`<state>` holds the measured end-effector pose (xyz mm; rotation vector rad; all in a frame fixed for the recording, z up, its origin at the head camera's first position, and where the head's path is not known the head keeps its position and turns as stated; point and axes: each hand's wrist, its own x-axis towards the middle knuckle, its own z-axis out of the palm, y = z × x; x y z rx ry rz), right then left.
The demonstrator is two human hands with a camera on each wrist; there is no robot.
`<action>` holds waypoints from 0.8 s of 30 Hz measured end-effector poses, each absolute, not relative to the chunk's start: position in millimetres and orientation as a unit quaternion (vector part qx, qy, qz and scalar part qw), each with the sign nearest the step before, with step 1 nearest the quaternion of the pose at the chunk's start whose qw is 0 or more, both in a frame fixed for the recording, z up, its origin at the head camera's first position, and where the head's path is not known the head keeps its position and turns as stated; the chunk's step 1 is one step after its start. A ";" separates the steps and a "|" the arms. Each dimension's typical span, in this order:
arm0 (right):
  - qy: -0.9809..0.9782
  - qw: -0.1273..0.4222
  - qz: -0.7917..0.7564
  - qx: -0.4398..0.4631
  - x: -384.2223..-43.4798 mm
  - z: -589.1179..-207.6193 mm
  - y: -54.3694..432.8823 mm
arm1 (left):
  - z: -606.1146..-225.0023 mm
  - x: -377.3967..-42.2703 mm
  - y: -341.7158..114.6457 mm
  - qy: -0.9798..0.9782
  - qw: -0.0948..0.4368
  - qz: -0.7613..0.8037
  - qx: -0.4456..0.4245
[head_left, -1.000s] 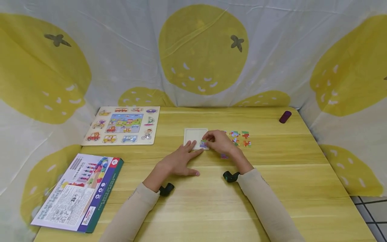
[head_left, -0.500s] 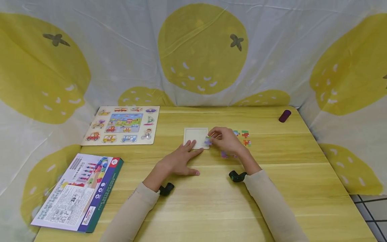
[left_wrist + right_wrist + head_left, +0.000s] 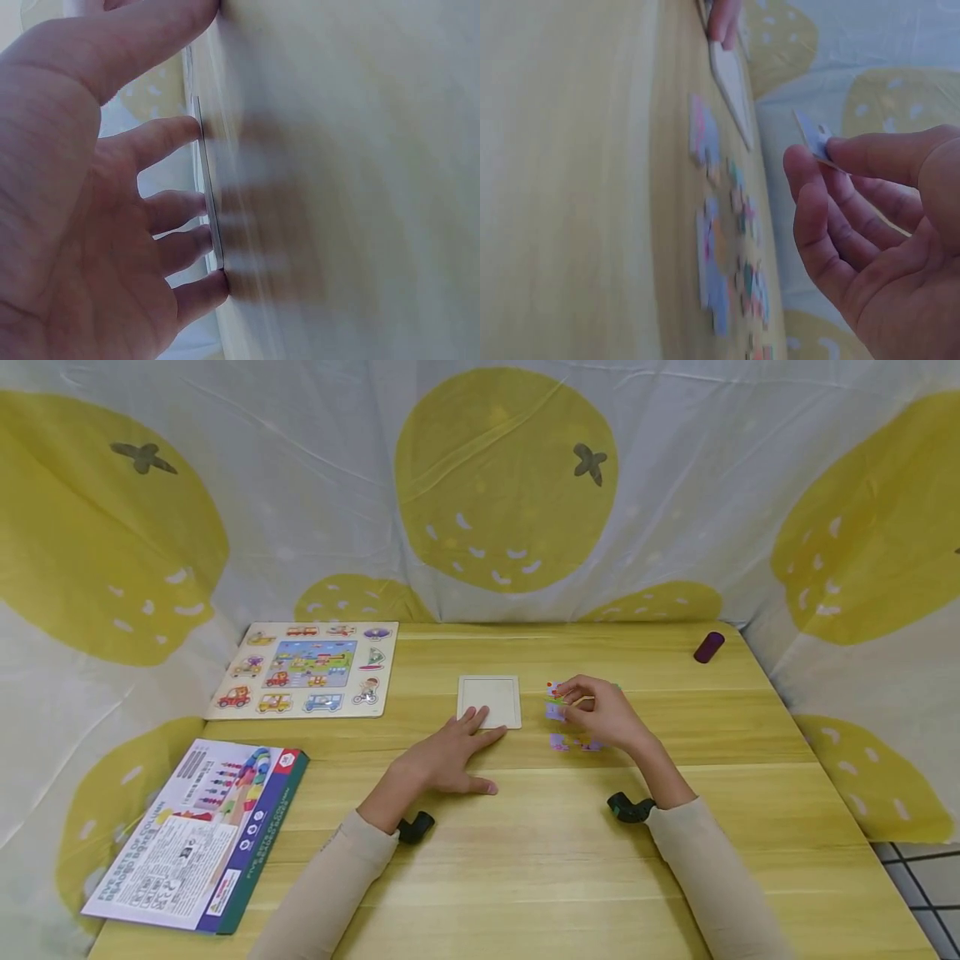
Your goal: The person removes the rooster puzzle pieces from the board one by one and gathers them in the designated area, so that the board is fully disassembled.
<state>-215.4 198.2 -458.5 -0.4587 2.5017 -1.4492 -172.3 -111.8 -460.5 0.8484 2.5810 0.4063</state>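
Observation:
My left hand (image 3: pixel 453 756) lies with its fingers spread, fingertips at the lower edge of a small square puzzle frame (image 3: pixel 501 693). In the left wrist view, the straight fingers of the left hand (image 3: pixel 112 225) meet the frame's thin edge (image 3: pixel 211 202). Between thumb and fingertips, my right hand (image 3: pixel 606 717) pinches a pale purple jigsaw piece (image 3: pixel 814 138), raised above the table in the right wrist view. Several other jigsaw pieces (image 3: pixel 573 742) lie around and under the right hand, partly hidden by it.
A wooden vehicle puzzle board (image 3: pixel 375 702) lies at the back left. Nearer on the left is a flat bead-game box (image 3: pixel 187 843). A dark purple cylinder (image 3: pixel 708 647) rests at the back right. A fruit-print cloth (image 3: pixel 487 610) hangs behind the table.
My right hand has lifted the purple jigsaw piece from the frame's lower right corner and carried it right, over the loose pieces. The left hand has stayed in place.

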 end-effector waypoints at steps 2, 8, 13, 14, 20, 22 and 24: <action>0.852 0.104 -0.492 -0.149 -210.5 -458.7 207.6 | -460.6 -171.8 -111.5 0.920 0.198 0.149 0.304; 0.863 0.095 -0.479 -0.130 -196.8 -462.0 237.5 | -459.1 -168.5 -110.1 0.915 0.208 0.161 0.306; 0.868 0.101 -0.475 -0.107 -187.5 -465.8 258.8 | -458.0 -164.0 -108.8 0.916 0.209 0.161 0.303; 0.866 0.103 -0.478 -0.104 -185.7 -466.4 262.6 | -457.7 -163.2 -108.5 0.916 0.210 0.158 0.304; 0.862 0.119 -0.485 -0.084 -178.5 -468.1 279.3 | -456.9 -161.0 -107.5 0.918 0.206 0.149 0.303; 0.865 0.126 -0.479 -0.079 -178.2 -469.9 283.4 | -457.2 -160.9 -107.7 0.919 0.205 0.150 0.301; 0.868 0.135 -0.473 -0.071 -178.6 -471.8 286.2 | -457.7 -161.0 -107.9 0.920 0.205 0.150 0.300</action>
